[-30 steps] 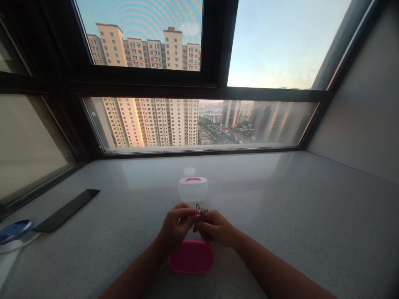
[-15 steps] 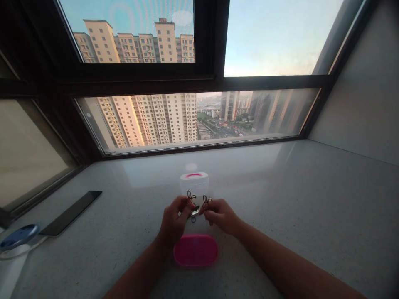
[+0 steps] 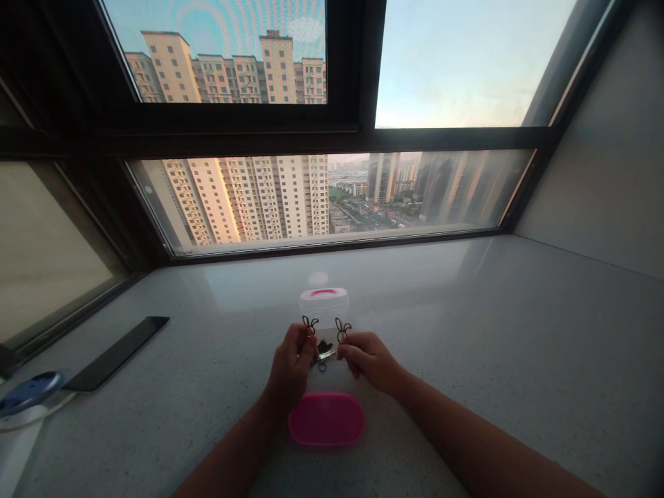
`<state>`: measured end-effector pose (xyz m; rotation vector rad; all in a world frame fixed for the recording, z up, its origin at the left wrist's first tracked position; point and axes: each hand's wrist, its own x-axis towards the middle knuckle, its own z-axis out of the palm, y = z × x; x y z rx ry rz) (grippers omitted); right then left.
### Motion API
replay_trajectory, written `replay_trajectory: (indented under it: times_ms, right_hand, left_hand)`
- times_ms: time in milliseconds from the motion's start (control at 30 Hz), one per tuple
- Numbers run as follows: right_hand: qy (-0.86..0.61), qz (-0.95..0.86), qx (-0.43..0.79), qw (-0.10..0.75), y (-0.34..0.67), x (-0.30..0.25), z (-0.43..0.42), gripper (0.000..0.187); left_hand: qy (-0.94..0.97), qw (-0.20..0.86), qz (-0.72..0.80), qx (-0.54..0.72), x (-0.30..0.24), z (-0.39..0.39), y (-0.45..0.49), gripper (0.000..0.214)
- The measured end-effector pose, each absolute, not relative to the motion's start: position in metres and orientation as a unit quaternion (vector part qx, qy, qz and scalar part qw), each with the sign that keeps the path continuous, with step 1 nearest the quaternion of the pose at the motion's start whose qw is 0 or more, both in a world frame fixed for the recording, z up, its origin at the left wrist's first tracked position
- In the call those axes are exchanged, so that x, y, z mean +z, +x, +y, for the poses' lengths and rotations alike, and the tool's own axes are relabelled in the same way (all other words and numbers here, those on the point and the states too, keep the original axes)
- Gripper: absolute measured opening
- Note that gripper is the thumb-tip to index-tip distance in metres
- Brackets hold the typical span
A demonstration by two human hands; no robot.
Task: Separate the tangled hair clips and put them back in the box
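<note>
My left hand (image 3: 290,366) pinches a small dark wire clip with rabbit-ear loops (image 3: 310,324). My right hand (image 3: 368,358) pinches a second clip of the same shape (image 3: 342,328). The two clips are held upright and a little apart, above a few small dark and metal pieces (image 3: 324,351) lying on the counter between my hands. A clear plastic box with a pink handle (image 3: 323,304) stands just beyond them. A pink oval lid (image 3: 326,419) lies on the counter under my wrists.
The speckled grey counter (image 3: 492,332) runs along a wide window with dark frames. A black phone (image 3: 117,353) lies at the left, with a blue round object (image 3: 28,391) and a white cable near the left edge. A wall rises at the right.
One second ago the two clips were together between my hands. My hands have since drawn apart, each with one clip, and the view has tilted slightly.
</note>
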<state>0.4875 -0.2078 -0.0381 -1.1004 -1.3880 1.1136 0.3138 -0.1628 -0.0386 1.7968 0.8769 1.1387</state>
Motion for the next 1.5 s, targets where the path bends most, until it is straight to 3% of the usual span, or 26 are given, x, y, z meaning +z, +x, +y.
replay_trajectory:
  times_ms: [533,1033,1500]
  right_hand:
    - [-0.488,-0.603,0.398,0.489,0.4843,-0.0357,-0.2113,0.021]
    - [-0.483,-0.612,0.400,0.482,0.4838,-0.0316,-0.2133,0.027]
    - [-0.460,-0.568,0.442,0.520,0.4878,-0.0408,-0.2074,0.019]
  left_hand:
    - [0.725,0.369,0.365,0.453,-0.0380,-0.1637,0.3151,0.011]
    - [0.723,0.372,0.367,0.453,-0.0379,-0.1630,0.3157,0.016]
    - [0.722,0.379,0.363,0.451,-0.0395,-0.1629,0.3155,0.017]
